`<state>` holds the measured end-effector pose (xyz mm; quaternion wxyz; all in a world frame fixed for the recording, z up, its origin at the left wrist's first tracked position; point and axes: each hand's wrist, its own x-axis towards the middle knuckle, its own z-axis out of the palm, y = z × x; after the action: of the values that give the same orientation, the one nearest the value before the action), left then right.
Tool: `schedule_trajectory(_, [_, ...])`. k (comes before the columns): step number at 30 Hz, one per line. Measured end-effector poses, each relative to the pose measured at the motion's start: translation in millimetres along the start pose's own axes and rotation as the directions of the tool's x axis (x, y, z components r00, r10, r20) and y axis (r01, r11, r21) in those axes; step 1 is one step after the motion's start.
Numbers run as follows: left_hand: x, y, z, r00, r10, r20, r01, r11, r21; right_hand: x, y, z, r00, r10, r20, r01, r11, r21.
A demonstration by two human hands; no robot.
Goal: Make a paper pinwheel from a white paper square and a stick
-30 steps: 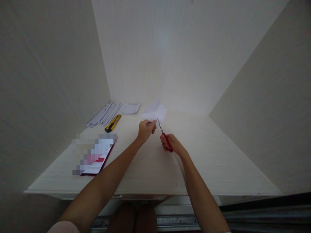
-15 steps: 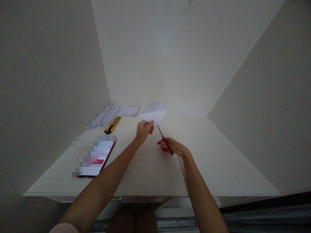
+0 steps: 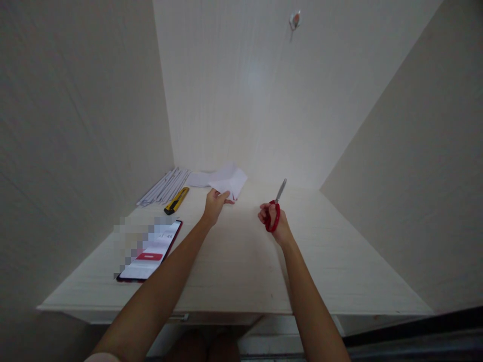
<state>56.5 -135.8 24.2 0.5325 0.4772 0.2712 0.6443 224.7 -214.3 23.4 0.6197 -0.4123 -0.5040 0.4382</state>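
My left hand (image 3: 214, 203) pinches a folded white sheet of paper (image 3: 231, 181) and holds it low over the back of the pale wooden desk (image 3: 241, 261). My right hand (image 3: 272, 220) grips red-handled scissors (image 3: 275, 207), blades closed and pointing up and away from the paper. The two hands are apart, with bare desk between them.
A yellow utility knife (image 3: 176, 200) lies at the back left beside a bundle of folded white paper strips (image 3: 163, 187) and a flat white sheet (image 3: 199, 179). A phone with a lit screen (image 3: 151, 251) lies at the front left. Walls enclose the desk on three sides; a hook (image 3: 295, 20) hangs high on the back wall.
The scissors have left the paper and swung to the right, blades now pointing up. My left hand has lowered the paper toward the desk and shifted it left.
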Motion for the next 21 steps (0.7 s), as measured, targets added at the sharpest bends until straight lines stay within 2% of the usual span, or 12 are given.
schedule_trajectory(3, [0,-4,0.5,1.000,-0.021,0.019,0.020,0.998,0.051,4,2,-1,0.990,0.040,-0.137,-0.025,0.993,0.112])
schedule_trajectory(7, [0,-8,-0.8,0.999,-0.017,0.035,0.014,0.994,0.107,4,4,-3,0.986,0.119,-0.116,-0.100,0.983,0.156])
schedule_trajectory(12, [0,-11,-1.5,0.992,-0.068,0.108,0.056,0.993,0.105,4,3,-1,0.979,0.102,-0.178,-0.088,0.993,0.082])
schedule_trajectory(17, [-3,-12,-1.8,0.981,-0.074,0.177,0.054,0.991,0.119,3,2,0,0.984,0.096,-0.148,-0.088,0.994,0.060])
schedule_trajectory(21, [-3,-12,-1.5,0.979,-0.089,0.182,0.069,0.991,0.114,2,2,-4,0.989,0.122,-0.079,-0.116,0.990,0.076])
